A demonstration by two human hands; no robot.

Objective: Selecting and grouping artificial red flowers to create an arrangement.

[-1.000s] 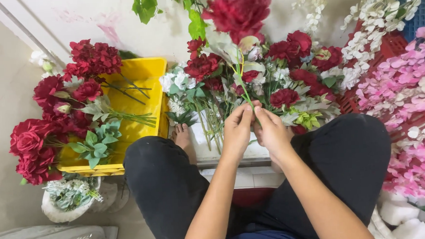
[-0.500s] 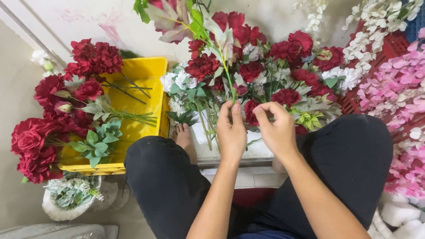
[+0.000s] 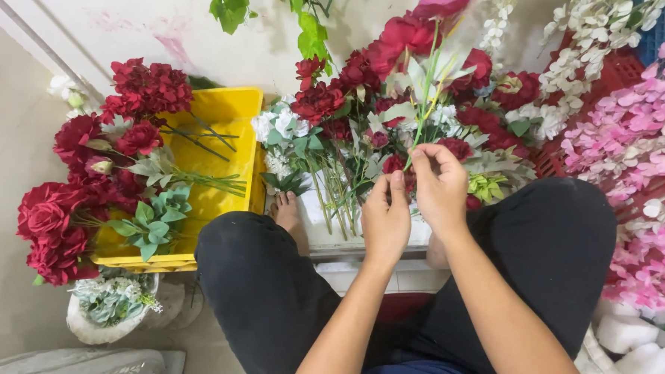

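Floor's packed with fake flowers; right hand (image 3: pixel 441 186) pinches one green stem (image 3: pixel 425 115), left hand (image 3: pixel 385 220) half-curled beside, bunch barely begun.

a green-stemmed red flower stem (image 3: pixel 427 93) stands upright, pinched low.

crate (image 3: pixel 228 109) left | bouquet (image 3: pixel 389 125) centre | blossom sprays (image 3: pixel 630 144) right

Tiled floor (image 3: pixel 9 223) carries yellow crate (image 3: pixel 228 113), white bag (image 3: pixel 92 328), red flowers (image 3: pixel 358 96).
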